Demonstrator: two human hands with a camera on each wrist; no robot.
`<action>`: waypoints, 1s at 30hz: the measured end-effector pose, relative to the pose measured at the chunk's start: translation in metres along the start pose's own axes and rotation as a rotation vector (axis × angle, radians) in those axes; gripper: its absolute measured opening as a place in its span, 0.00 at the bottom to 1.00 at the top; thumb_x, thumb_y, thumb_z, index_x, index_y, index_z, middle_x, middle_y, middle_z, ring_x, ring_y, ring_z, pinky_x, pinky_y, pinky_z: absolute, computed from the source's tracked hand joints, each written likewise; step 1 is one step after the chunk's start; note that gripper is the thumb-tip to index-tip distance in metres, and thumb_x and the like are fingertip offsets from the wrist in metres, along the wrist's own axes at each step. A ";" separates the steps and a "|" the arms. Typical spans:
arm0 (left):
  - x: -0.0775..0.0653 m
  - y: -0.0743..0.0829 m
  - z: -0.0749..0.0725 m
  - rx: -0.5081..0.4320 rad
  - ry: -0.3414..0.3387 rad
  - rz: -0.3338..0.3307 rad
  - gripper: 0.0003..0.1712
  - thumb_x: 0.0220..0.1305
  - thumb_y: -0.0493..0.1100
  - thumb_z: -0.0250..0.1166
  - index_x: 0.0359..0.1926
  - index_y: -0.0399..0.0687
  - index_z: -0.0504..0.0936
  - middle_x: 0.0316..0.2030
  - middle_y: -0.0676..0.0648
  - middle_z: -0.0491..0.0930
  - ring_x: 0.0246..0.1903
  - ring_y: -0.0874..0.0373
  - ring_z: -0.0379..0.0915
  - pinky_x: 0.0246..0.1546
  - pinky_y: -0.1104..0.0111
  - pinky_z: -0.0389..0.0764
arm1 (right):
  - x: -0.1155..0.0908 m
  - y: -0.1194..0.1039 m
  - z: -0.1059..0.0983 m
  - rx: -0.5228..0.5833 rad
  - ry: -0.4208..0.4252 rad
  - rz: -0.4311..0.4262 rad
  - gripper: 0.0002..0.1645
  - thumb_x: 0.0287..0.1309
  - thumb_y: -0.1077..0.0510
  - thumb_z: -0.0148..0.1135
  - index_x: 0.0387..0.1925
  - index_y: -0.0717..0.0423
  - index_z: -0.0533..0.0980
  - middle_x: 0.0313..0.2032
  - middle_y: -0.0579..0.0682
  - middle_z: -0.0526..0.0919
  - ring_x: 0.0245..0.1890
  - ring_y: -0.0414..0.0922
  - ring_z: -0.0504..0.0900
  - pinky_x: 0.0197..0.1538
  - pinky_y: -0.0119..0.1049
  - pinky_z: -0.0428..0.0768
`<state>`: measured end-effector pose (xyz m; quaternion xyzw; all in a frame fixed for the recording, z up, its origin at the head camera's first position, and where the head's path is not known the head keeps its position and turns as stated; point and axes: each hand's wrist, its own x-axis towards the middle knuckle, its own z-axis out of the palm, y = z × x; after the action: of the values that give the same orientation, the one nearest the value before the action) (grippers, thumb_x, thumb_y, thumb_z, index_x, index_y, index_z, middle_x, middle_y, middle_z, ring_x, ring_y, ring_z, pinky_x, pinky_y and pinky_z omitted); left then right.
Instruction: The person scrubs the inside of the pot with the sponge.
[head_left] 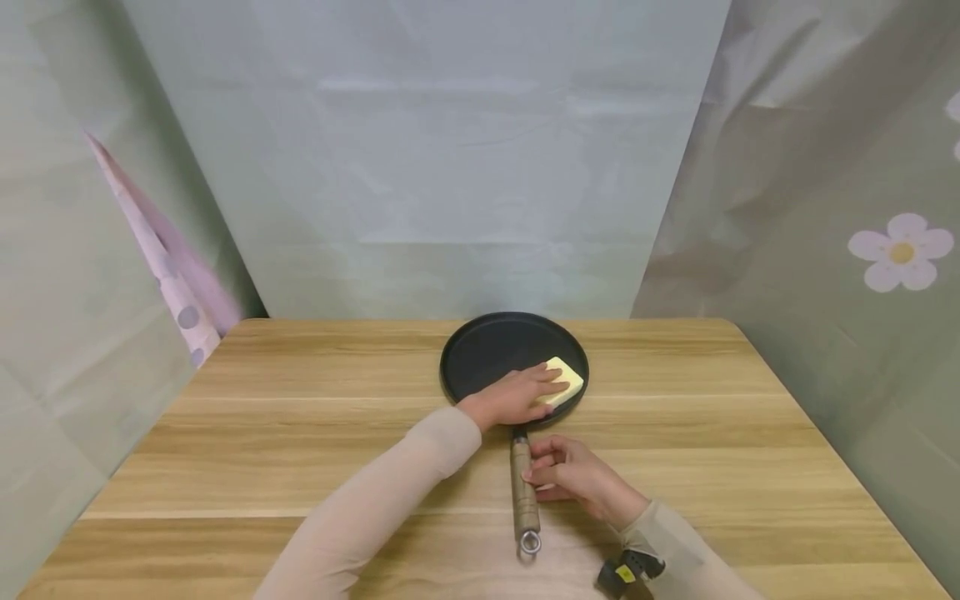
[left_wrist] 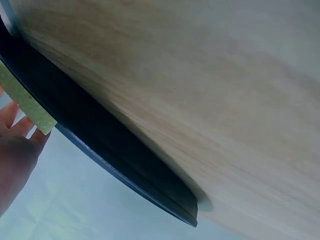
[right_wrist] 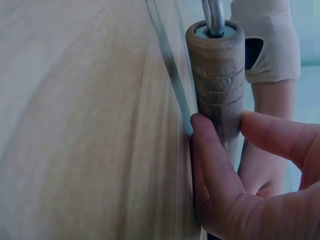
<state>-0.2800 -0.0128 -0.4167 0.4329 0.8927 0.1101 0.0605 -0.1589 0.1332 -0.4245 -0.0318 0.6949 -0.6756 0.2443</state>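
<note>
A round black flat pan (head_left: 491,350) lies near the table's far edge, its wooden handle (head_left: 523,492) pointing toward me. My left hand (head_left: 513,396) holds a pale yellow sponge (head_left: 568,382) against the right part of the pan's inner surface, fingers spread over it. In the left wrist view the fingers meet the sponge (left_wrist: 27,102) above the dark pan (left_wrist: 110,140). My right hand (head_left: 581,479) is at the handle's right side. The right wrist view shows thumb and fingers pinching the handle (right_wrist: 217,75) from both sides, below its metal hanging ring (right_wrist: 215,17).
The wooden table (head_left: 300,458) extends to both sides of the pan. Grey-green sheets (head_left: 450,167) hang behind and beside it, the right one with a printed flower (head_left: 902,252). A black strapped device (head_left: 630,573) sits at my right wrist.
</note>
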 end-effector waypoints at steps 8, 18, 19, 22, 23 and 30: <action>0.010 0.003 0.000 0.022 -0.008 -0.021 0.30 0.72 0.49 0.55 0.72 0.54 0.63 0.72 0.47 0.56 0.73 0.48 0.45 0.65 0.49 0.61 | -0.001 0.001 -0.002 0.000 -0.003 0.002 0.27 0.54 0.70 0.62 0.53 0.76 0.63 0.37 0.56 0.75 0.34 0.43 0.79 0.43 0.46 0.83; 0.019 0.004 -0.003 0.019 -0.020 -0.064 0.30 0.71 0.49 0.56 0.72 0.54 0.63 0.72 0.48 0.56 0.73 0.49 0.45 0.66 0.49 0.60 | -0.001 0.004 -0.002 0.000 -0.005 -0.012 0.26 0.54 0.70 0.62 0.53 0.76 0.63 0.37 0.55 0.75 0.34 0.43 0.79 0.42 0.46 0.83; 0.020 0.003 -0.003 0.022 -0.019 -0.065 0.30 0.71 0.49 0.56 0.72 0.53 0.63 0.72 0.48 0.56 0.73 0.49 0.45 0.66 0.49 0.60 | -0.001 0.004 -0.002 0.000 -0.005 -0.011 0.26 0.54 0.70 0.62 0.53 0.76 0.63 0.37 0.55 0.75 0.34 0.43 0.79 0.42 0.46 0.83; 0.023 0.002 -0.002 0.042 -0.007 -0.070 0.30 0.71 0.49 0.56 0.71 0.54 0.63 0.72 0.47 0.56 0.72 0.48 0.46 0.65 0.50 0.61 | 0.000 0.004 -0.002 0.000 -0.002 -0.005 0.26 0.54 0.70 0.62 0.52 0.76 0.64 0.37 0.55 0.75 0.33 0.43 0.79 0.42 0.45 0.83; 0.025 0.001 -0.002 0.054 -0.001 -0.070 0.30 0.71 0.49 0.56 0.71 0.54 0.63 0.72 0.47 0.56 0.72 0.49 0.47 0.65 0.51 0.62 | 0.000 0.004 -0.002 0.001 0.001 -0.004 0.26 0.54 0.70 0.62 0.52 0.75 0.64 0.37 0.55 0.75 0.33 0.43 0.79 0.42 0.45 0.83; 0.033 -0.003 -0.002 0.056 0.008 -0.075 0.30 0.71 0.50 0.56 0.71 0.54 0.63 0.72 0.47 0.56 0.72 0.48 0.47 0.65 0.50 0.62 | 0.001 0.003 -0.003 -0.001 0.012 0.000 0.26 0.53 0.70 0.63 0.52 0.75 0.64 0.36 0.55 0.75 0.33 0.44 0.78 0.41 0.44 0.83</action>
<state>-0.3035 0.0112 -0.4158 0.4001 0.9112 0.0845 0.0491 -0.1602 0.1353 -0.4279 -0.0276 0.6968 -0.6754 0.2401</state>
